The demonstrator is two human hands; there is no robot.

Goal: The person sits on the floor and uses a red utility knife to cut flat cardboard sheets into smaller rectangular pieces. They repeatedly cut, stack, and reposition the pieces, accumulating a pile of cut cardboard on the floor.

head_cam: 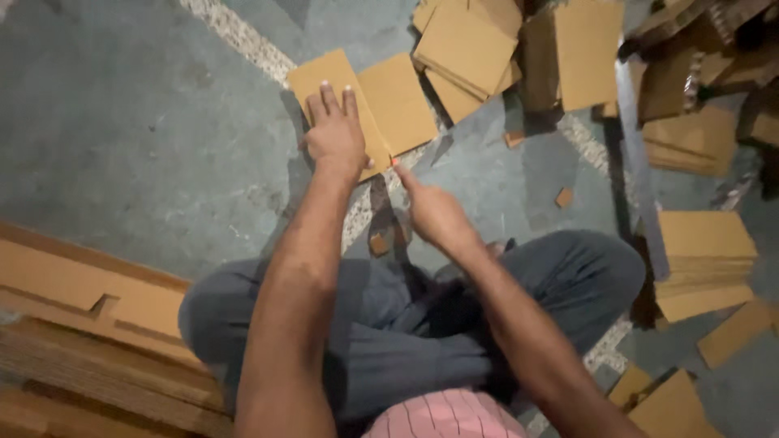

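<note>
Seated cross-legged on the grey-green floor (146, 138), the person pressed the left hand (334, 134) flat, fingers spread, on a folded tan cardboard sheet (381, 101) lying straight ahead, long axis running left-right, while the right hand (434, 211), grasping nothing, pointed at its near edge.

– What carries it all?
– A grey-green floor (138, 122) with a speckled stripe (243, 36).
– And on it?
– Two flat cardboard sheets (381, 101) in the middle, a loose cardboard pile (466, 49) far, stacks (702, 264) right, long boards (81, 300) near left.
</note>
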